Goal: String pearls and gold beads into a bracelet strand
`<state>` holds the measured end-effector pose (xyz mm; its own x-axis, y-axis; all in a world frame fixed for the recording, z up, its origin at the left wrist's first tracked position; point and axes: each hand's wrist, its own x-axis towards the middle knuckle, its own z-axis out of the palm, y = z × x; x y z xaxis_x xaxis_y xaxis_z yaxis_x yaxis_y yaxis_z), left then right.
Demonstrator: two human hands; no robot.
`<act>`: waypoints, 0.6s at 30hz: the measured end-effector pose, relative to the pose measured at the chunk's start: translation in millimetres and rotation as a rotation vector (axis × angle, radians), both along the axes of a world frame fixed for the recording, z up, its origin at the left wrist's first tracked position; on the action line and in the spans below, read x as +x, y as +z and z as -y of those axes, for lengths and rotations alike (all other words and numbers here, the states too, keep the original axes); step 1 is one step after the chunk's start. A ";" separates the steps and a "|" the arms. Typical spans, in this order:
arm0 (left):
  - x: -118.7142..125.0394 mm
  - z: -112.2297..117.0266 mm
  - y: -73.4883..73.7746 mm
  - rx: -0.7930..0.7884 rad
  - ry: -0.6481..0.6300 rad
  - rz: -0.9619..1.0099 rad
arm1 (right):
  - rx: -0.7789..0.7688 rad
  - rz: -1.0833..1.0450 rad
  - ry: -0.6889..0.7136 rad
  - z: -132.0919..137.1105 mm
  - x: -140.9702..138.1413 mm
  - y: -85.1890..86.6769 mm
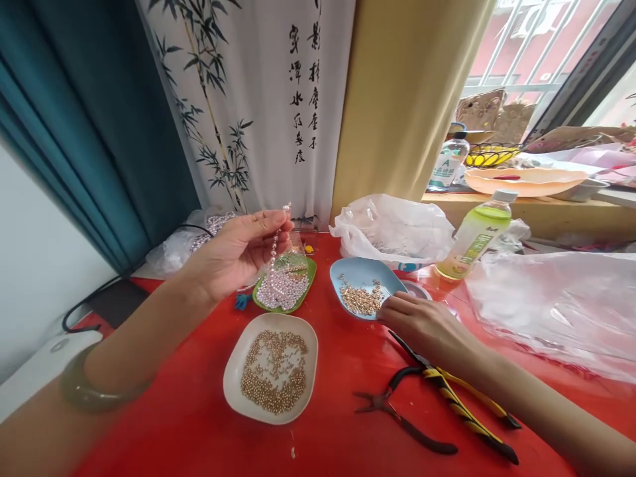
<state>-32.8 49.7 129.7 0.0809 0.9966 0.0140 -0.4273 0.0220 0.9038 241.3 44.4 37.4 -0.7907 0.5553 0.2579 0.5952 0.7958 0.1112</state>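
Observation:
My left hand (241, 255) is raised, with thumb and fingers pinched on a strand of pinkish pearl beads (274, 246). The strand dangles over a green dish (313, 270) holding more pinkish beads. My right hand (415, 321) rests at the lower right edge of a blue dish (350, 267). Its fingers are bent and close together; their tips are hidden, so whatever they hold cannot be made out. Small gold pieces (362, 300) lie in the blue dish. Nearer to me stands a cream dish (232, 376) with gold beads spread in it.
Dark-handled pliers (381, 403) and yellow-and-black pliers (462, 412) lie below my right forearm. A drink bottle (479, 235) stands tilted in view near white plastic bags (392, 228). A clear plastic sheet (561, 305) covers the right side. Bagged beads (199, 238) lie at back left.

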 end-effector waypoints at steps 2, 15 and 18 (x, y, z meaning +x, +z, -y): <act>-4.7 2.3 6.7 0.041 0.009 -0.027 | 0.006 0.025 -0.004 0.9 -4.4 -8.4; -18.0 11.0 16.4 0.073 0.058 -0.096 | 0.076 -0.035 0.336 54.4 -84.1 -39.4; -12.8 9.3 12.2 0.025 0.041 -0.114 | 0.089 -0.044 0.349 61.5 -100.7 -47.2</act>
